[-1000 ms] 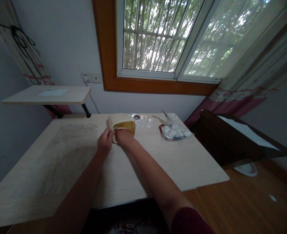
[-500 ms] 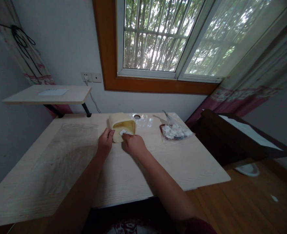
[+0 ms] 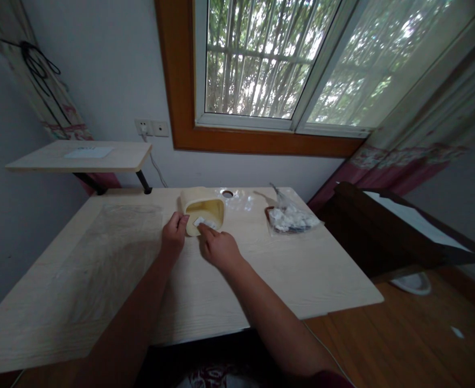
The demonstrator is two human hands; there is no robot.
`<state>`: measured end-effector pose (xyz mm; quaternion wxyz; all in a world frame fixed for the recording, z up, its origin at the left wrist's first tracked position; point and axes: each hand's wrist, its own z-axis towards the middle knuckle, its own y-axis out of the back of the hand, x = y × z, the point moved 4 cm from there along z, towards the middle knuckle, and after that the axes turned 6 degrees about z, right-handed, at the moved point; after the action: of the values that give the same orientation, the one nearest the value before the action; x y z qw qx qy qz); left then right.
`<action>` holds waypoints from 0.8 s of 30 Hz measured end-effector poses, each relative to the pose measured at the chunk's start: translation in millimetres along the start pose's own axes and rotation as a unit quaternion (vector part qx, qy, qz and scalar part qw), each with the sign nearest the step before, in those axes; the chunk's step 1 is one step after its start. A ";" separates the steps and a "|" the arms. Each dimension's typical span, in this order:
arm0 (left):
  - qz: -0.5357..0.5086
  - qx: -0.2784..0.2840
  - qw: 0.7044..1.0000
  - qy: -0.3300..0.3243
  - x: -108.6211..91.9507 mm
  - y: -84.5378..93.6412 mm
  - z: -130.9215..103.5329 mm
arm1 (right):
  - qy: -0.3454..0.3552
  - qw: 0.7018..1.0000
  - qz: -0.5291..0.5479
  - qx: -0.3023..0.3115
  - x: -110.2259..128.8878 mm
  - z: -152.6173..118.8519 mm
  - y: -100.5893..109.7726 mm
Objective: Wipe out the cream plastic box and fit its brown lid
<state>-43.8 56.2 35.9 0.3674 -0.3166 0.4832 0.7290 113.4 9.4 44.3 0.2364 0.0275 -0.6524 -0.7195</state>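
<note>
A cream plastic container (image 3: 193, 197) with a yellowish hollow lies on the desk, its opening facing me. My left hand (image 3: 175, 231) grips its left edge, thumb on the near side. On the container's lower lip is a small white label (image 3: 205, 222) with faint print too small to read. My right hand (image 3: 223, 248) has its index finger stretched out, touching the label, while the other fingers curl under and are partly hidden. It holds nothing that I can see.
A clear plastic bag (image 3: 292, 218) with white fluffy stuff and something dark lies at right on the pale desk (image 3: 302, 275). A raised shelf (image 3: 79, 159) with a paper stands at back left. A clear sheet (image 3: 108, 258) covers the left side. A dark wooden piece of furniture (image 3: 358, 231) stands right.
My right index finger has slid left and toward me along the label, baring more of it. My left hand still grips the container in the same place.
</note>
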 end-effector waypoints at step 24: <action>0.008 -0.022 1.000 0.014 0.1 1.5 -0.1 | 0.047 0.998 0.038 -0.008 0.8 -0.8 -5.9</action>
<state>-45.1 55.8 36.5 0.3483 -0.3307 0.4746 0.7377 111.2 8.5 38.8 0.2941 0.0346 -0.6355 -0.7130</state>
